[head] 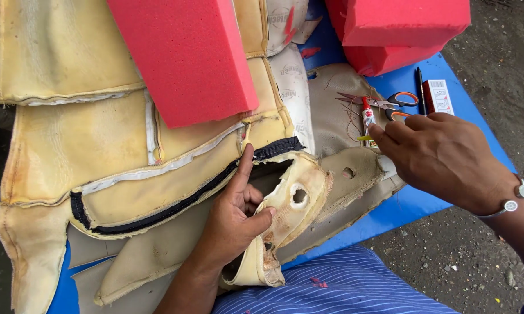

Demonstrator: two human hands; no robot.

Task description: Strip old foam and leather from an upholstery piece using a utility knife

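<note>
From the head camera, a worn, yellowed seat cover with foam backing, black piping and a round hole lies over a blue table beneath smooth red foam blocks. The left hand pinches its torn flap; the right hand, fingers curled, touches a small glue tube beside orange-handled scissors

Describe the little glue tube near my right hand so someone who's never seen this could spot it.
Start at the blue table and the orange-handled scissors by the red foam blocks. Just below the scissors' blades, at the right hand's fingers, lies the glue tube. It alone is small and white with a red cap.
</note>
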